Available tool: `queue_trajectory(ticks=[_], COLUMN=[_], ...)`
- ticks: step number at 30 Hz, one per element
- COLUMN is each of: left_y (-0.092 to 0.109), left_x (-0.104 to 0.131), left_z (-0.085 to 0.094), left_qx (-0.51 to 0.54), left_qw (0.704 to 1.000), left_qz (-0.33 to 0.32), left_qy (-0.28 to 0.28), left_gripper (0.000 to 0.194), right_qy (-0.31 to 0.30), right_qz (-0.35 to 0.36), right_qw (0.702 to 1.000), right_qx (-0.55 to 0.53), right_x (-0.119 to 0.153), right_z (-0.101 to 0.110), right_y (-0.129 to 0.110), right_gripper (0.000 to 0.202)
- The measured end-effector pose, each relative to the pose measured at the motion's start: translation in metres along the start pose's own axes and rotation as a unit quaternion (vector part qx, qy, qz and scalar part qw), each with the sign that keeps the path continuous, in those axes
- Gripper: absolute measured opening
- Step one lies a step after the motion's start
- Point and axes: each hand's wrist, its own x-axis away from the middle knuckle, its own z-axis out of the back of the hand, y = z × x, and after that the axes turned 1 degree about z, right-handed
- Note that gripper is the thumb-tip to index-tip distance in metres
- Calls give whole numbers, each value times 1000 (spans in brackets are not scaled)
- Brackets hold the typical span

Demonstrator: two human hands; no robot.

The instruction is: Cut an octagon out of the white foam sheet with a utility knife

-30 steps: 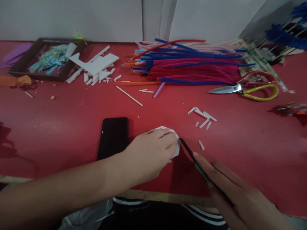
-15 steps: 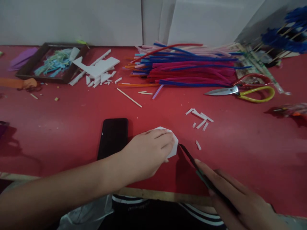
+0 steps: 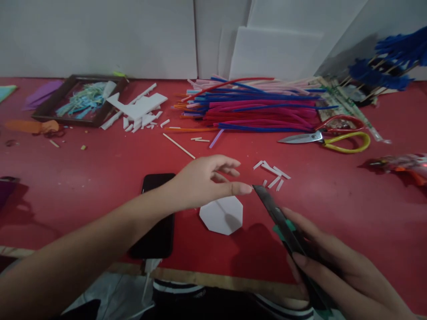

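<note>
My left hand (image 3: 213, 180) hovers above the table with fingers apart and nothing visible between them. Its thumb tip is close to the blade tip of a utility knife (image 3: 283, 224); whether they touch I cannot tell. My right hand (image 3: 328, 262) is wrapped round the knife's black and green handle, blade pointing up and left. Below my left hand, a white many-sided foam board piece (image 3: 222, 218) lies flat on the red table (image 3: 207, 249), under the hand's shadow. Small white offcuts (image 3: 271, 171) are scattered beyond the knife.
A black phone (image 3: 155, 240) lies partly under my left forearm. Farther back are a dark frame (image 3: 38, 113) with shreds, white scraps (image 3: 143, 104), a bundle of pipe cleaners (image 3: 260, 106) and scissors (image 3: 300, 138). A thin stick (image 3: 179, 146) lies mid-table.
My left hand has lifted off the white piece, which now lies uncovered. The knife has moved up off the piece's edge, its blade turned and now near my left thumb.
</note>
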Motion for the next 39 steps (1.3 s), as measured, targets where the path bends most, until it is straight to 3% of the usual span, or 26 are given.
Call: queue_trajectory(ticks=[3,5,7,9,11,13,17,21,25,28,30,32,35,39], left_y=[7,11,13,14,14,12,8,6,7,5,3,1,2,8], left_x=[-14,-18,-22,-30,-42,-58,-89,-100,-93,-88,-88,-92,-103,-114], left_z=[-1,-7,-11,-12,-11,-12,-24,-44,-53,-55,-56,-58,-60,-65], left_qx=[113,142,97,-46,-189,-261,-348,-396,-410,-427,-446,-462,-475,-495], left_qw=[989,983,989,994,974,953,917,889,860,816,791,779,766,769], left_qz=[10,15,-4,-64,-122,-150,-188,-211,-254,-315,-349,-373,-398,-381], left_qy=[-100,-119,-110,-75,-34,-15,-45,-92,-169,-229,-231,-202,-171,-136], left_gripper=[31,10,4,3,9,16,32,45,64,82,86,79,51,27], right_qy=[-6,-2,12,27,58,129,247,243,239,236,240,243,242,240], right_qz=[-8,-17,-39,-80,-141,-177,-137,-154,-165,-163,-171,-177,-177,-177], right_qw=[999,997,995,989,975,954,924,913,911,913,909,906,906,908], right_qx=[-48,-72,-92,-120,-164,-203,-258,-289,-292,-290,-294,-298,-300,-294], right_x=[-5,-6,-7,-7,-10,-14,-23,-23,-22,-22,-24,-25,-25,-23], right_z=[0,2,7,12,16,17,16,17,19,18,16,15,15,16], right_y=[-6,-8,-6,1,9,17,24,25,28,29,28,26,26,30], right_gripper=[49,48,46,45,50,55,57,54,57,61,62,61,63,68])
